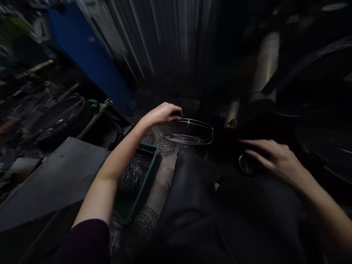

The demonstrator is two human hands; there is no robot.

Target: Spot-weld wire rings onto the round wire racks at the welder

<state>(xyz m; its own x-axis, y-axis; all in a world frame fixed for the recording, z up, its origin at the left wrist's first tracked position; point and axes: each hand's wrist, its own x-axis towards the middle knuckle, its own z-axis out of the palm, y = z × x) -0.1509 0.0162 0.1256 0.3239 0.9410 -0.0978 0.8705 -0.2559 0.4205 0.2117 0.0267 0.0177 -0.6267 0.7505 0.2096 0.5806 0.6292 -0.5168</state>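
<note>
My left hand (pixel 167 113) is closed on the rim of a round wire basket (pixel 196 139), which hangs tilted in front of my lap. The basket is made of thin shiny wire rings joined by short uprights. To the right, my right hand (pixel 271 156) has its fingers stretched out, with thumb and forefinger apart. Just below its fingers is a dark round knob (pixel 246 165) with a shiny rim; whether the hand touches it I cannot tell. Dark cloth covers my lap (pixel 198 190).
A green crate (pixel 140 205) with bent wire pieces (pixel 136 170) stands left of my legs. Wire rings (pixel 166 145) lie on the floor beyond. A grey board (pixel 55 172), a blue panel (pixel 85 51) and a dark basin (pixel 62 117) are at left. Dark machinery with a pipe (pixel 266 62) rises at right.
</note>
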